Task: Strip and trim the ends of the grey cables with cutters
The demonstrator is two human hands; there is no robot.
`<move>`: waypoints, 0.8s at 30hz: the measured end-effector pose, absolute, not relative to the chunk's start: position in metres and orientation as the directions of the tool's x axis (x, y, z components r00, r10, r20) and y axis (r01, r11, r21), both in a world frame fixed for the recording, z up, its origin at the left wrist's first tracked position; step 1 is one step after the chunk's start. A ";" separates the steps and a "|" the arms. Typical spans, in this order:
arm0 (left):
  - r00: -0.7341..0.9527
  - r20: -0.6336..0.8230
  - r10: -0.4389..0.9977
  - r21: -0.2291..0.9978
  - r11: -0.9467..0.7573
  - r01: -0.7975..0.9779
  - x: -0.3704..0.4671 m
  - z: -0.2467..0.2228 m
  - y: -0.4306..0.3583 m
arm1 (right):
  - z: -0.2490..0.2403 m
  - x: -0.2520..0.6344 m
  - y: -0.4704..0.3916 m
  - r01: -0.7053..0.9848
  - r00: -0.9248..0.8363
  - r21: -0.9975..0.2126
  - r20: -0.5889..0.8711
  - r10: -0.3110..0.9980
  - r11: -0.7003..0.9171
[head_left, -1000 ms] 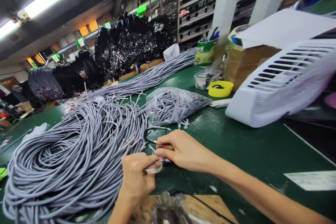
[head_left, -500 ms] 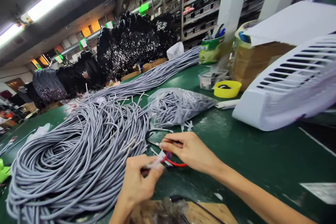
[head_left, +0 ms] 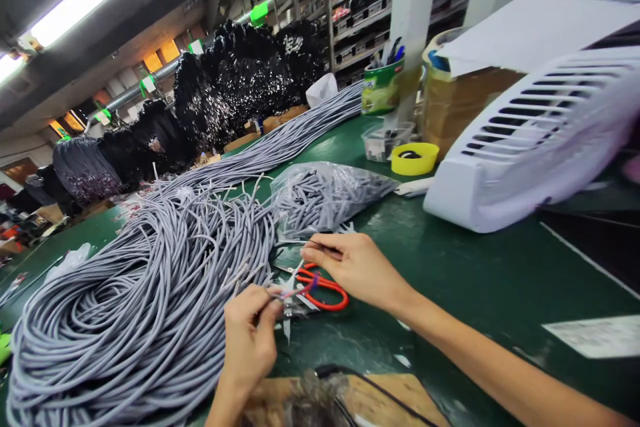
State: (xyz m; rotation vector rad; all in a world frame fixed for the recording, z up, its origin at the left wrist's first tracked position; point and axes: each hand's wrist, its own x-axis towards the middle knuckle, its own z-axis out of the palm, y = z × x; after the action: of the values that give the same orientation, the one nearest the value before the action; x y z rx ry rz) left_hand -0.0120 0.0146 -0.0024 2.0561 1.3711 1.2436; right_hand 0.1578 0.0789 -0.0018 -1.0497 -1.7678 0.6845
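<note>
Red-handled scissors (head_left: 334,307) now show more fully, unheld, my left hand (head_left: 253,330) pinching thin wires (head_left: 295,292), my right (head_left: 363,270) closed on something I cannot tell.

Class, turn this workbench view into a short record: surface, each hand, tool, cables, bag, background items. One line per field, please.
Surface: green table
Left hand: grip pinched on thin coloured wires
Right hand: grip pinched; held item too small to identify
Tool: red-handled scissors, near both hands
Cables: large coiled grey heap, on the left
Bag: clear plastic bag of short grey pieces
Background: yellow ring, green tin holding pens
</note>
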 end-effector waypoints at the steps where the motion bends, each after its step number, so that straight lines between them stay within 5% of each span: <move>1: 0.058 0.456 0.888 0.746 -0.417 0.519 -0.014 -0.002 0.015 | -0.004 0.156 0.081 0.351 -0.217 -0.815 0.409 0.887 0.461; 5: -0.236 0.442 0.866 0.847 -0.315 0.429 -0.019 -0.003 0.019 | -0.001 0.148 0.074 0.187 -0.504 -0.865 0.322 0.801 0.465; 8: -0.210 0.541 0.815 0.757 -0.362 0.543 -0.019 -0.005 0.021 | 0.006 0.143 0.057 0.078 -0.686 -0.847 0.337 0.644 0.526; 11: -0.151 0.579 0.802 0.688 -0.380 0.619 -0.017 -0.007 0.022 | 0.006 0.136 0.042 0.071 -0.696 -0.799 0.390 0.603 0.598; 15: -0.230 0.434 0.871 0.826 -0.283 0.487 -0.017 -0.006 0.024 | -0.002 0.124 0.032 0.092 -0.679 -0.772 0.413 0.607 0.628; 19: -0.289 0.356 0.888 0.907 -0.254 0.338 -0.021 -0.005 0.029 | -0.003 0.130 0.039 0.197 -0.696 -0.712 0.383 0.608 0.674; 24: -0.402 0.310 0.862 0.931 -0.190 0.310 -0.031 -0.007 0.036 | -0.001 0.151 0.055 0.574 -0.633 -0.502 0.229 0.739 0.647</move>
State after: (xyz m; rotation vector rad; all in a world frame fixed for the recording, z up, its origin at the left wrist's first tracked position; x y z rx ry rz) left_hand -0.0314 0.0365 -0.0072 1.3592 1.6269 1.6255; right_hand 0.1510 0.0554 -0.0010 -1.0340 -2.4511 0.5415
